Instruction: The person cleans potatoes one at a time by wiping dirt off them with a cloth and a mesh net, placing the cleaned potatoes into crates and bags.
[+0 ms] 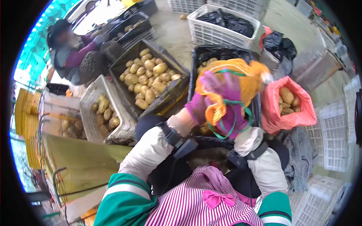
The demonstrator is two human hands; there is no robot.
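Both my hands wear purple gloves and are at an orange mesh bag (pixel 247 81) with a green drawstring (pixel 247 113). My left hand (pixel 198 106) is closed on the gathered orange mesh at its near side. My right hand (pixel 233 116) is against the bag, with loops of the drawstring hanging around it. Motion smears some fingers, and the mesh hides others. The bag is above a crate lined with black plastic (pixel 257 109), where some potatoes (pixel 206 64) show at the far left corner. What the bag holds, if anything, I cannot make out.
A dark-lined crate of potatoes (pixel 145 77) and a white crate of potatoes (pixel 107 113) stand left. At right is a pink sack of potatoes (pixel 288 100). A white crate with black plastic (pixel 226 24) stands beyond. Another person (pixel 75 52) sits far left.
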